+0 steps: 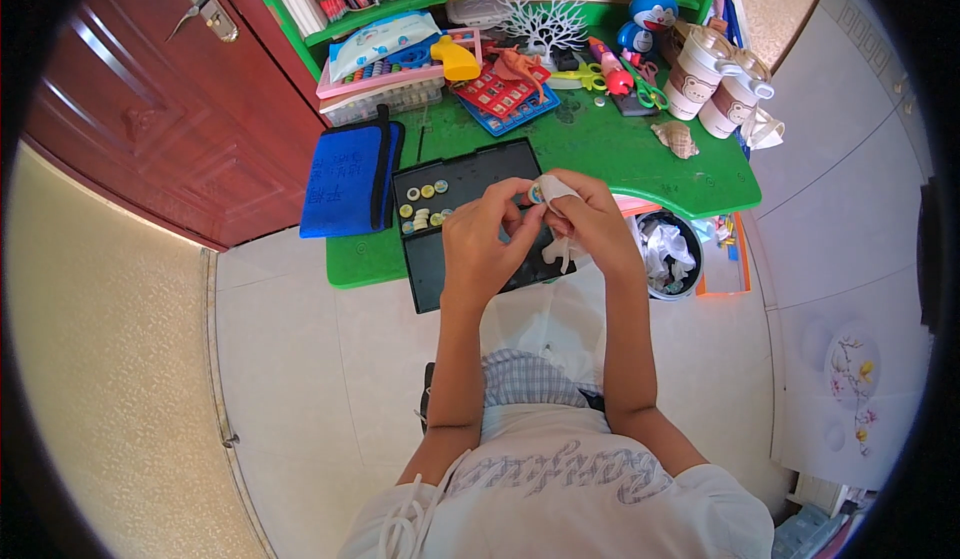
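Above the open black case, my two hands meet at a small round disc with a coloured face. My left hand is closed, its fingertips pinching the disc's edge. A white tissue is gripped by my right hand and touches the disc; its loose end hangs below the fingers. In the case's far half lie several similar round discs, some with yellowish faces and some plain white, left of my left hand. My hands hide part of the case.
The case overhangs the near edge of the green desk. A blue zip pouch lies left of it. Behind are red and blue card sheets, scissors, two cups and a shell. A bin stands below, right.
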`<state>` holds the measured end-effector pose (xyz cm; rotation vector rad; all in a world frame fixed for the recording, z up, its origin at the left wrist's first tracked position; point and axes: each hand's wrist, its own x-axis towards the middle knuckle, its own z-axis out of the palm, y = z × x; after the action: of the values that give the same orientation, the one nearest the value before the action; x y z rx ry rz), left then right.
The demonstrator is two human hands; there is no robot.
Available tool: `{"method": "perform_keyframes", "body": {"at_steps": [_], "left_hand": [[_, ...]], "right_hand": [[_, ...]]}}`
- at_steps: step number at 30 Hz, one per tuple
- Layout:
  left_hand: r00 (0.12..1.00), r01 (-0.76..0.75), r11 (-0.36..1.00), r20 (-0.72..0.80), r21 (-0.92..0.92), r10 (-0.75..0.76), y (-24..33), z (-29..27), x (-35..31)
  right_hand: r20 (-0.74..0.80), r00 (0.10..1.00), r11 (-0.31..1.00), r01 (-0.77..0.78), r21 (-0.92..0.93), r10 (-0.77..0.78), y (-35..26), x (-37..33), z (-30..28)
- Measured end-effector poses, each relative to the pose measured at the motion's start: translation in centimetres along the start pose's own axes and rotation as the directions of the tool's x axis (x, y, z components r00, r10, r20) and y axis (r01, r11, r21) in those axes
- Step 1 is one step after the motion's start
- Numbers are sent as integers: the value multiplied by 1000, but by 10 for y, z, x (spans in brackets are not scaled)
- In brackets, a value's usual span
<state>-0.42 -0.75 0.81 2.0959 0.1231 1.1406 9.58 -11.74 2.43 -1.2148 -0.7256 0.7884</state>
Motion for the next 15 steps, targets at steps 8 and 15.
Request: {"method": "perform_keyframes", "body": {"at_steps": [8,15], "left_hand": [[1000,-9,1000,-3,16,9,0,0,0],[1000,-4,1000,-5,30,4,0,0,-1]], "right_hand": [[-5,1000,999,5,-42,-5,-1,-1,0],[-31,998,992,43,-120,-47,-3,-2,3]]}}
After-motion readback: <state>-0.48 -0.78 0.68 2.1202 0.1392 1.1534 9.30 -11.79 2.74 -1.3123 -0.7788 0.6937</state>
